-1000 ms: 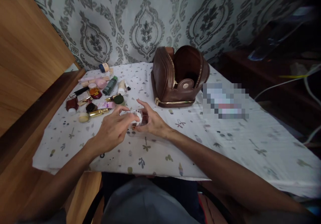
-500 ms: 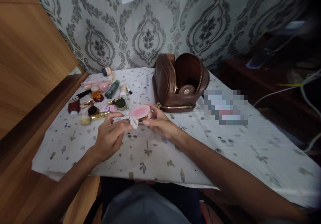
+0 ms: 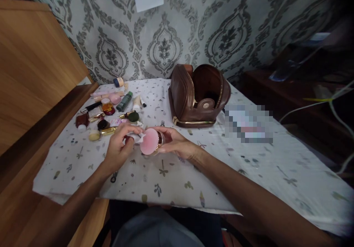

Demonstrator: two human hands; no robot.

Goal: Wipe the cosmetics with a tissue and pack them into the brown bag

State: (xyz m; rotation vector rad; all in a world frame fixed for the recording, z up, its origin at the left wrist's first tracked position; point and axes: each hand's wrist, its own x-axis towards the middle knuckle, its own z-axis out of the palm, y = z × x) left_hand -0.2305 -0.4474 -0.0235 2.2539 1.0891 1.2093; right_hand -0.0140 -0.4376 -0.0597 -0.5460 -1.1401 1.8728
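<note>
Rising well to the left of both hands, a wooden panel (image 3: 35,55) flanks the worktop (image 3: 179,182), which is spread with a printed white cloth. Between that panel and the left hand (image 3: 119,143) lies a cluster of cosmetics. Farthest left of the hand is a dark red bottle (image 3: 82,119) with a white cap; a pale yellow jar (image 3: 94,135) sits nearer. Next come a dark brown jar (image 3: 103,124), then an amber jar (image 3: 107,108) farther beyond the hand, and a gold tube (image 3: 108,131) just beside the hand and partly hidden by it. Past the left fingers lie a green bottle (image 3: 125,101), a dark green jar (image 3: 133,117) and a cream tube (image 3: 136,103) with a white cap.

The left hand pinches a crumpled white tissue (image 3: 136,138), its fingers curled around it. Just to its right, between the two hands, is a round pink-topped container (image 3: 149,141) with gold trim, tilted so its pink face shows. The tissue is at the container's left edge; whether they touch, I cannot tell. The right hand (image 3: 175,143) grips the container from its right side, thumb in front and fingers behind, above the worktop. Beyond the right hand and slightly right stands a brown leather bag (image 3: 182,97), unzipped and gaping. Farther right of that hand is a pixelated patch (image 3: 247,123).
</note>
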